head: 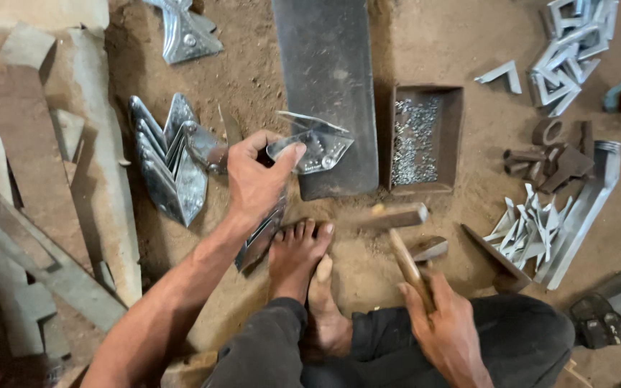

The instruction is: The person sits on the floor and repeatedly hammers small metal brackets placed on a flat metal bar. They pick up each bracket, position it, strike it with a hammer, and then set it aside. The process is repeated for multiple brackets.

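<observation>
— Two hands at work, what does each hold?
— At the centre of the frame the left hand (253,179) pinches a shiny folded metal piece (310,144) between thumb and fingers, its grip closed on the piece's left edge. The piece juts right of the hand, over the lower end of a dark steel slab (325,86).
— And the right?
— Low in the frame, the right hand (443,330) has its grip wrapped round a wooden hammer handle (405,259), which points up and left.
— Any boxes?
— One rusty rectangular tray (454,136), right of the slab, with small silvery rivets inside. No labels visible.
— What else?
— A stack of similar shiny pieces (170,162) lies left of the hand on the dirt floor (461,43).
</observation>
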